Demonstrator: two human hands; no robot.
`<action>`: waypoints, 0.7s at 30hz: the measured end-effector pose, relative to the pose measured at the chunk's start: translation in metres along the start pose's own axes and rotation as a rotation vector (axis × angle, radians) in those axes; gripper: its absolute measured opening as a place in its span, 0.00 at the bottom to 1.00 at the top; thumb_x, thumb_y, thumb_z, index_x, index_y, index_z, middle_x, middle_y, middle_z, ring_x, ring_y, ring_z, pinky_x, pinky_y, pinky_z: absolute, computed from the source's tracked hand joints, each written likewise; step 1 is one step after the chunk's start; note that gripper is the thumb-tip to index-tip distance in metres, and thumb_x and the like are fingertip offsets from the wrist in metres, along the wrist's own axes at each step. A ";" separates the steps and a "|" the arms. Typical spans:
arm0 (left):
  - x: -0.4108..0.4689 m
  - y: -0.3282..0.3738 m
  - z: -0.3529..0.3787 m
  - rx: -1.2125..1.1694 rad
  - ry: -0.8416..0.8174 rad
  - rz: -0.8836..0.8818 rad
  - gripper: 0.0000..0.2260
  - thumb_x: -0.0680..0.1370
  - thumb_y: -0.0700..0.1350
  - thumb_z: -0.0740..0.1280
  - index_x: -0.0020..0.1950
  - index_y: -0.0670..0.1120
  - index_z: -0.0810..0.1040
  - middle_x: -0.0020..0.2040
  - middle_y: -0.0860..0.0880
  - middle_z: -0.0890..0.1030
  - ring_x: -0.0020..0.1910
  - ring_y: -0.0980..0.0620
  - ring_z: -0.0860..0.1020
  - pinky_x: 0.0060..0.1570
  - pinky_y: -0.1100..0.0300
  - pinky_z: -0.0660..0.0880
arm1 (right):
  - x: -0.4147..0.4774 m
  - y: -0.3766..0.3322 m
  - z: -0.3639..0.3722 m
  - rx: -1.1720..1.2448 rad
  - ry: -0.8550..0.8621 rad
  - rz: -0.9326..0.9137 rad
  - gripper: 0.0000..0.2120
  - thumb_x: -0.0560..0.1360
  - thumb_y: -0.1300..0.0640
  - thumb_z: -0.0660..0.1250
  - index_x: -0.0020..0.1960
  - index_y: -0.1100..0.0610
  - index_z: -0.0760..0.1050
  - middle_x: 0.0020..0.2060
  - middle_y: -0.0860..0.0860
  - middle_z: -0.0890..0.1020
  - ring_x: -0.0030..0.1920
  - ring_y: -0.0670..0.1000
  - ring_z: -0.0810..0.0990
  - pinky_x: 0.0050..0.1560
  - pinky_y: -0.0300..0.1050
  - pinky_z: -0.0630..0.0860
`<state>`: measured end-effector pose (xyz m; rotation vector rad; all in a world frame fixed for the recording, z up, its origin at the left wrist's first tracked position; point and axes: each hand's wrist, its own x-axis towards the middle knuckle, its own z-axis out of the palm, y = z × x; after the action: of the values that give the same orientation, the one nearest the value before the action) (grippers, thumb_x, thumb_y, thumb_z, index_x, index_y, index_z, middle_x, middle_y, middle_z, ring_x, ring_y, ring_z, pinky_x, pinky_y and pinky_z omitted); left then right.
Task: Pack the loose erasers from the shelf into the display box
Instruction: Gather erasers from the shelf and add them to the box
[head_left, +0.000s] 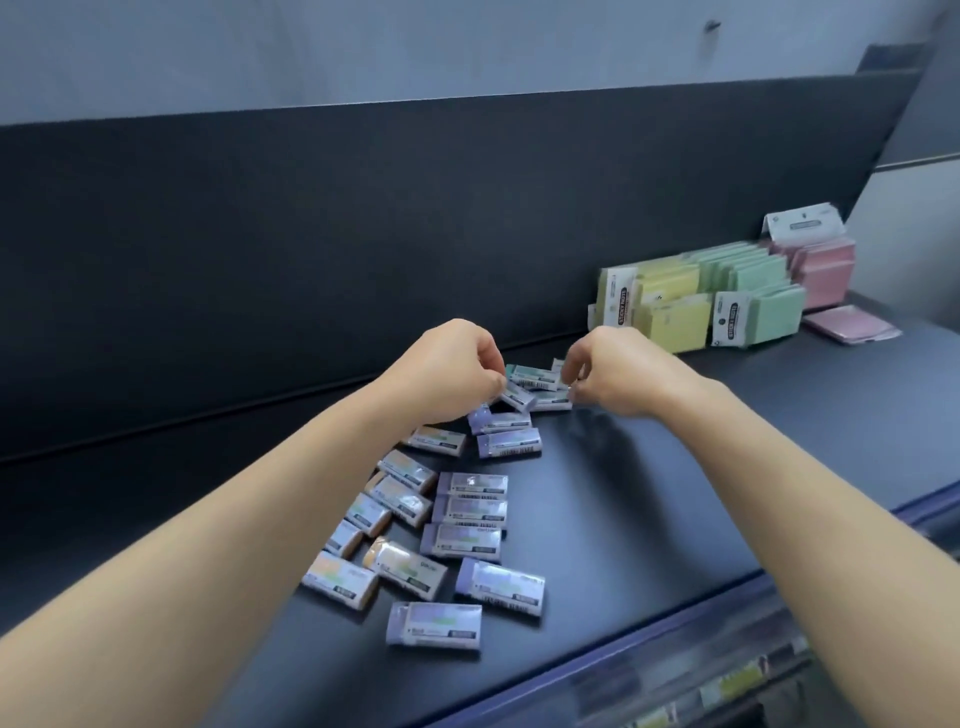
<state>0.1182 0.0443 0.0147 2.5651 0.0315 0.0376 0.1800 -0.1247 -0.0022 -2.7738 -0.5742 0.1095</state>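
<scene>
Several loose wrapped erasers (470, 543) in purple, orange and green sleeves lie scattered on the dark shelf (649, 493). At the far end of the scatter, my left hand (452, 374) has its fingers curled down on an eraser (517, 396). My right hand (610, 374) pinches the end of a green eraser (535, 375) from the right. The two hands are a short gap apart over the same small pile. No display box is in view.
Packs of sticky notes (727, 291) in yellow, green and pink stand against the dark back panel at the right rear. A few pink packs (849, 322) lie flat beside them. The shelf's blue front edge (727, 603) runs across the lower right.
</scene>
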 end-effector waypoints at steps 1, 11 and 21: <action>0.005 0.000 0.002 0.004 0.002 -0.002 0.04 0.75 0.42 0.66 0.47 0.45 0.81 0.41 0.51 0.81 0.40 0.54 0.77 0.36 0.64 0.71 | 0.001 0.001 0.002 -0.004 -0.021 -0.008 0.09 0.72 0.60 0.68 0.52 0.53 0.81 0.47 0.53 0.82 0.46 0.54 0.78 0.46 0.41 0.74; 0.060 0.008 0.027 0.138 -0.075 0.017 0.08 0.76 0.40 0.65 0.54 0.46 0.79 0.54 0.47 0.80 0.47 0.51 0.75 0.44 0.61 0.69 | 0.005 0.013 0.011 0.038 -0.124 0.000 0.09 0.69 0.52 0.73 0.45 0.54 0.76 0.42 0.51 0.79 0.43 0.53 0.77 0.37 0.42 0.71; 0.074 0.015 0.031 0.228 -0.227 0.114 0.08 0.72 0.43 0.73 0.50 0.47 0.81 0.47 0.49 0.80 0.43 0.52 0.75 0.41 0.61 0.70 | -0.007 0.028 0.000 0.113 -0.060 -0.007 0.13 0.66 0.61 0.74 0.32 0.51 0.69 0.31 0.46 0.75 0.32 0.48 0.71 0.31 0.42 0.69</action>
<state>0.1933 0.0170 -0.0016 2.7800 -0.2083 -0.2257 0.1843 -0.1520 -0.0108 -2.6669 -0.5741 0.2171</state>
